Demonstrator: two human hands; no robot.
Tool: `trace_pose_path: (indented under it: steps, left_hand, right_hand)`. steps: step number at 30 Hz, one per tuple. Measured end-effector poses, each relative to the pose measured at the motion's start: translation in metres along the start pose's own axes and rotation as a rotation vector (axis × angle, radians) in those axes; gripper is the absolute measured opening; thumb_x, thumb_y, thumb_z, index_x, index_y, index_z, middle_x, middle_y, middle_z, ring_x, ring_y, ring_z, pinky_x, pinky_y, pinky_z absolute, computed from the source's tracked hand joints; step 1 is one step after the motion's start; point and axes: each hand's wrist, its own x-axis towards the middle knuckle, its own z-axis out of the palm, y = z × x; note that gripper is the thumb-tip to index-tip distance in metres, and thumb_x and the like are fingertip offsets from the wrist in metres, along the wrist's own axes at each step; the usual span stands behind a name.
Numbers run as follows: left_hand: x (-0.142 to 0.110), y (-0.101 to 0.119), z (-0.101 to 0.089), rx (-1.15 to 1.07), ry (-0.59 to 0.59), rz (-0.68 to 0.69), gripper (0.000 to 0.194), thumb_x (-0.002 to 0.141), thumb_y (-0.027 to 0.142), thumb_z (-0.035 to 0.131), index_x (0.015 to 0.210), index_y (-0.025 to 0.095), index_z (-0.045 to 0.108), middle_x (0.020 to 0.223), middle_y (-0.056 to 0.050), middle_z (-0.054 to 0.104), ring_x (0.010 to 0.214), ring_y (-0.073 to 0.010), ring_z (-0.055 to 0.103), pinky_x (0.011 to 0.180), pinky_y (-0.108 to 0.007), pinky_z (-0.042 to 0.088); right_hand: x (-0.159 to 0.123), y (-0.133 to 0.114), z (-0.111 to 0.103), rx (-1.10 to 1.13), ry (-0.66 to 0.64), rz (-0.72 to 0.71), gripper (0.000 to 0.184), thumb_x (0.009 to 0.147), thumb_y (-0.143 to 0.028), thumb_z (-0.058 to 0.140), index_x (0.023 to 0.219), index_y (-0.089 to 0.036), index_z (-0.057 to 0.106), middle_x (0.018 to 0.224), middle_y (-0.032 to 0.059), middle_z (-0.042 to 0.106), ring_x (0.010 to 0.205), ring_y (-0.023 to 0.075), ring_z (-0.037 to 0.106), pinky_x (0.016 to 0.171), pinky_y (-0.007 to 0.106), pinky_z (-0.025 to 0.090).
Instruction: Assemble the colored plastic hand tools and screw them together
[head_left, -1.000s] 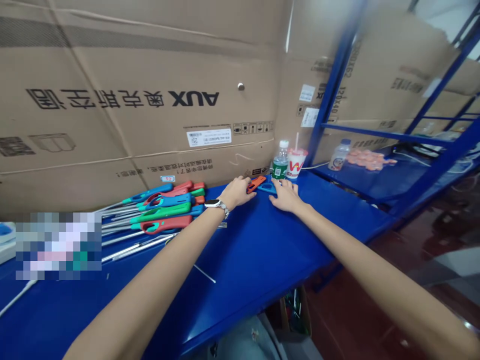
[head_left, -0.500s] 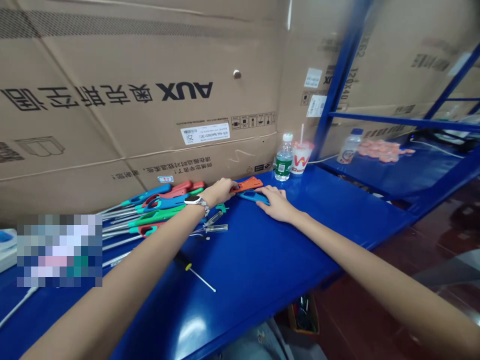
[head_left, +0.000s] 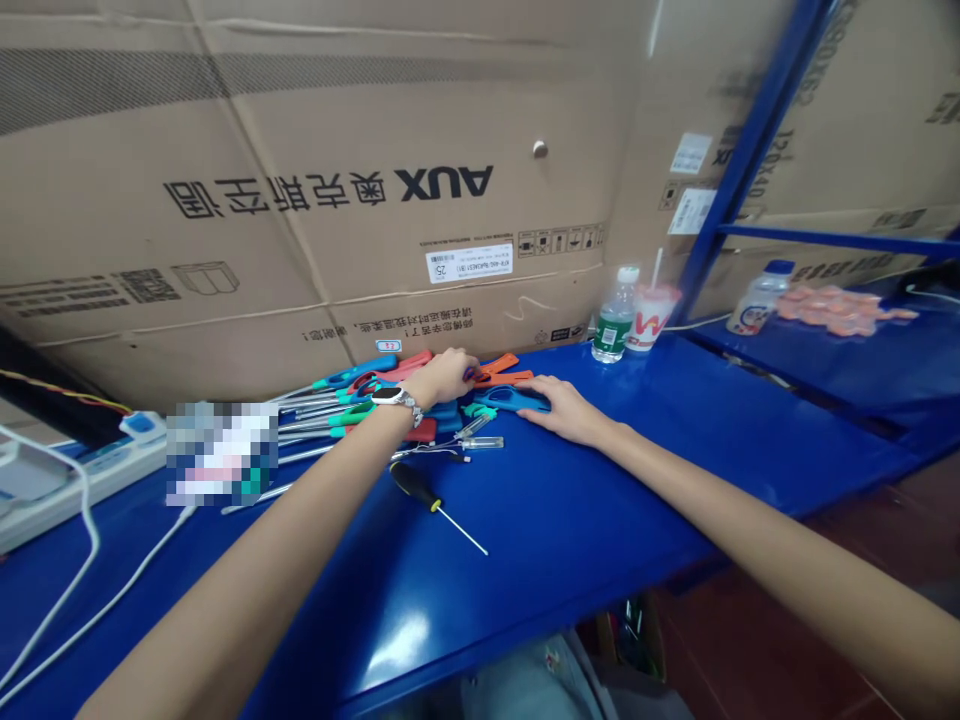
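My right hand [head_left: 568, 410] has its thumb and fingers closed round one end of a blue plastic handle shell [head_left: 504, 399] lying on the blue table [head_left: 540, 530]. My left hand [head_left: 450, 376], with a watch on its wrist, is closed just behind and left of that shell. A small dark blue bit shows at its fingertips; what it holds is mostly hidden. Orange plastic shells [head_left: 501, 366] lie right beside its fingers. Under and left of my left wrist is a pile of long-necked lighters [head_left: 360, 372] with red, blue and green handles.
A black and yellow screwdriver [head_left: 435, 505] and small clear-handled tools [head_left: 484, 443] lie in front of the pile. At the back stand a water bottle [head_left: 613, 318] and a drink cup [head_left: 651, 318]. A power strip [head_left: 97, 478] with white cables is on the left; cardboard [head_left: 337, 120] stands behind.
My view has swung left, so the scene sits further right. My left hand has shifted slightly away from the orange shells, and two of them now show. My right hand stays on the blue shell.
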Motion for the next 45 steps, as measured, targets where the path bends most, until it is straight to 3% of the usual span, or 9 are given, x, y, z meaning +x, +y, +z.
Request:
trace_pose_path:
  steps: [6,11,13,18,23,29,34,39,45]
  left_hand:
    - [-0.039,0.017,-0.022,-0.017,0.16,0.108,0.026,0.099,0.029,0.055,0.119,0.018,0.068,0.127,-0.013,0.065,0.118,-0.0286,0.061,0.103,-0.045,0.049]
    - [-0.106,0.032,-0.033,-0.152,0.265,0.242,0.048,0.091,0.041,0.072,0.133,0.024,0.059,0.14,-0.01,0.058,0.133,-0.0292,0.053,0.114,-0.046,0.044]
    - [-0.141,0.033,-0.034,-0.175,0.226,0.234,0.056,0.088,0.045,0.076,0.137,0.027,0.057,0.146,-0.01,0.055,0.138,-0.0306,0.051,0.116,-0.049,0.042]
    - [-0.228,0.022,-0.029,-0.294,0.144,0.109,0.04,0.095,0.038,0.069,0.133,0.028,0.06,0.137,-0.008,0.064,0.128,-0.026,0.06,0.111,-0.045,0.049]
    - [-0.278,0.003,-0.023,-0.384,0.155,-0.032,0.029,0.097,0.037,0.066,0.125,0.027,0.065,0.122,-0.007,0.071,0.113,-0.0241,0.068,0.101,-0.041,0.055]
    - [-0.284,-0.01,-0.021,-0.376,0.222,-0.071,0.027,0.095,0.039,0.07,0.118,0.024,0.068,0.118,-0.006,0.073,0.112,-0.0245,0.067,0.101,-0.043,0.055]
    - [-0.273,-0.02,-0.025,-0.445,0.3,-0.095,0.027,0.1,0.038,0.059,0.121,0.023,0.068,0.12,-0.008,0.074,0.11,-0.0238,0.07,0.1,-0.042,0.055]
    - [-0.259,-0.03,-0.032,-0.484,0.384,-0.174,0.027,0.099,0.038,0.056,0.114,0.021,0.072,0.107,-0.007,0.078,0.096,-0.0231,0.073,0.08,-0.035,0.06]
    - [-0.264,-0.039,-0.025,-0.555,0.391,-0.274,0.029,0.097,0.041,0.055,0.109,0.021,0.072,0.101,-0.005,0.078,0.08,-0.0191,0.072,0.069,-0.03,0.057]
  right_hand:
    - [-0.008,-0.013,-0.011,0.121,0.14,-0.045,0.041,0.09,-0.029,0.072,0.13,-0.021,0.068,0.13,0.0108,0.071,0.12,0.0259,0.067,0.106,0.046,0.051]
    - [-0.02,-0.062,-0.009,0.241,0.198,-0.168,0.038,0.089,-0.029,0.073,0.126,-0.023,0.069,0.128,0.0086,0.073,0.12,0.0246,0.068,0.106,0.045,0.051]
    - [-0.025,-0.09,0.0,0.259,0.137,-0.26,0.038,0.09,-0.03,0.072,0.127,-0.024,0.069,0.128,0.0086,0.072,0.119,0.0245,0.068,0.104,0.045,0.053]
    - [-0.025,-0.152,0.034,0.275,-0.054,-0.482,0.034,0.092,-0.025,0.07,0.126,-0.022,0.068,0.125,0.0101,0.073,0.119,0.0249,0.066,0.104,0.045,0.052]
    - [-0.013,-0.184,0.061,0.227,-0.19,-0.534,0.029,0.094,-0.023,0.069,0.122,-0.019,0.07,0.118,0.0105,0.074,0.114,0.0252,0.066,0.102,0.046,0.05]
    - [-0.006,-0.195,0.065,0.175,-0.221,-0.491,0.027,0.098,-0.029,0.065,0.124,-0.023,0.07,0.124,0.0087,0.074,0.118,0.0259,0.066,0.105,0.049,0.042]
    - [0.009,-0.192,0.066,0.246,-0.148,-0.437,0.028,0.103,-0.03,0.055,0.125,-0.026,0.071,0.124,0.0064,0.076,0.116,0.0241,0.068,0.102,0.045,0.047]
    - [0.03,-0.193,0.07,0.402,-0.048,-0.319,0.024,0.101,-0.033,0.055,0.11,-0.024,0.076,0.108,0.0042,0.079,0.101,0.0216,0.073,0.093,0.038,0.054]
    - [0.024,-0.189,0.075,0.307,-0.005,-0.298,0.025,0.099,-0.03,0.054,0.119,-0.023,0.068,0.125,0.0079,0.073,0.118,0.0257,0.065,0.105,0.047,0.047]
